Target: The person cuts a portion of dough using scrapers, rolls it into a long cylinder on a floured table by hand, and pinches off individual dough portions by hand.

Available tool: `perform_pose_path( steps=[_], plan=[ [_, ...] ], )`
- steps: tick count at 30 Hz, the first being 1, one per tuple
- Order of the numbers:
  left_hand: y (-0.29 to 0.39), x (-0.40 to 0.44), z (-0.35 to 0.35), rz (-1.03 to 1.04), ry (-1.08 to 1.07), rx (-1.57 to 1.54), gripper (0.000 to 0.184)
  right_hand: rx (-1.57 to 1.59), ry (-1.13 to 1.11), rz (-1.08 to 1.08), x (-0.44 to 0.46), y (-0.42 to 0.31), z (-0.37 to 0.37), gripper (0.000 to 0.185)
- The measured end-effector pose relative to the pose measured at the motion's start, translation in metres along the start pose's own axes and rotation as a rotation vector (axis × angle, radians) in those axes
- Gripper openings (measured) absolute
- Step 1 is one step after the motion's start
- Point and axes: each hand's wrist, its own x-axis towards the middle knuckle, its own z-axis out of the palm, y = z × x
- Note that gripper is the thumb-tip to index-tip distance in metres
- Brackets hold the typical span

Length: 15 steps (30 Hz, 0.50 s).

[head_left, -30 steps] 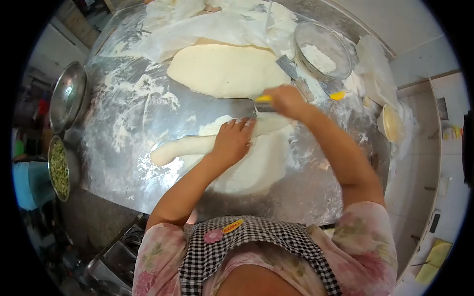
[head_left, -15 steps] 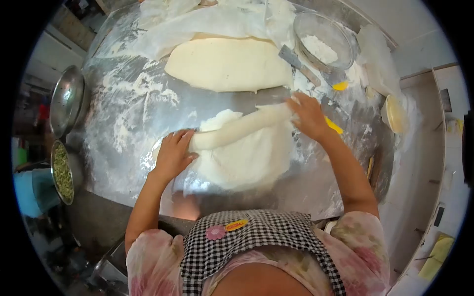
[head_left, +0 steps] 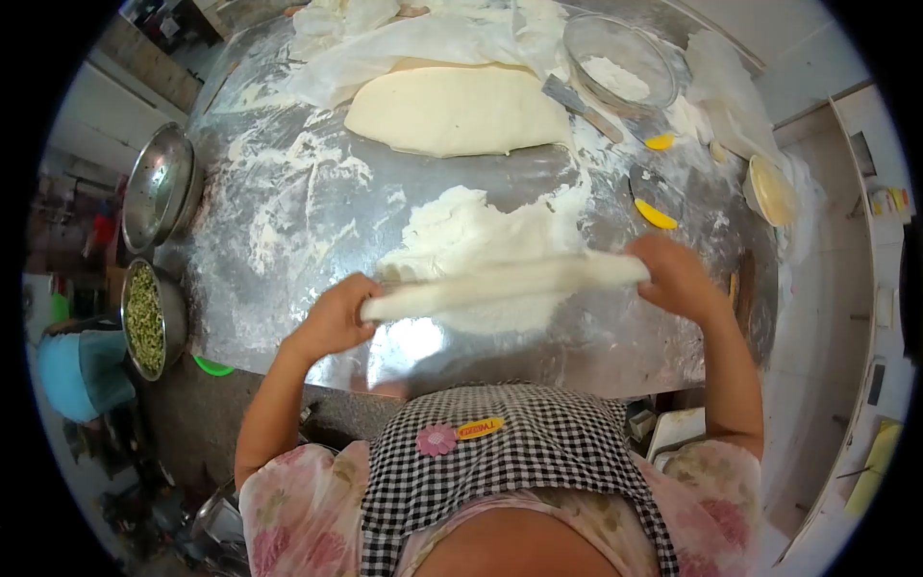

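Observation:
A long, pale dough rope stretches from side to side in front of me, slightly blurred by motion. Its left end is gripped in my left hand, fingers wrapped round it. At the other end, my right hand closes on the dough with curled fingers. Beneath and behind the rope lies a thick patch of white flour on the metal table. Whether the middle of the rope touches the table, I cannot tell.
A flat dough slab lies farther back, partly under a cloth. To its right are a wooden-handled scraper, a round sieve with flour and a yellow scraper. A bowl of chopped greens stands at left beside metal bowls.
The dough rope has become longer and straighter and has come nearer to me. My right hand has moved right and towards me; my left hand now wraps round its end.

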Motion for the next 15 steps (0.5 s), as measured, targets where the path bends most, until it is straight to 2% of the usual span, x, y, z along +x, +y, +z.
perform_pose_path(
  steps=[2,3,4,5,8,11,14,15],
  plan=[
    [0.017,-0.012,0.008,0.179,-0.033,0.074,0.039,0.060,-0.065,0.108,-0.031,0.020,0.025,0.037],
    [0.005,-0.013,0.025,0.171,-0.149,0.067,0.052,0.084,-0.096,0.166,-0.044,0.028,0.039,0.038],
    [0.015,-0.014,0.029,0.207,-0.144,0.048,0.057,0.109,-0.127,0.224,-0.052,0.031,0.054,0.040],
    [0.030,-0.012,0.035,0.244,-0.141,0.029,0.063,0.065,-0.069,0.191,-0.056,0.032,0.072,0.040],
    [0.053,0.006,0.041,0.365,0.090,0.393,0.071,0.025,0.103,0.092,-0.049,0.024,0.101,0.044],
    [0.058,0.041,0.065,0.355,-0.026,0.072,0.067,0.096,0.222,-0.126,0.006,-0.019,0.115,0.049],
    [0.061,0.082,0.088,0.342,-0.133,0.217,0.056,0.136,0.034,-0.216,0.073,-0.055,0.127,0.040],
    [0.068,0.100,0.082,0.198,-0.208,0.275,0.051,0.096,-0.073,-0.202,0.096,-0.063,0.124,0.038]
  ],
)
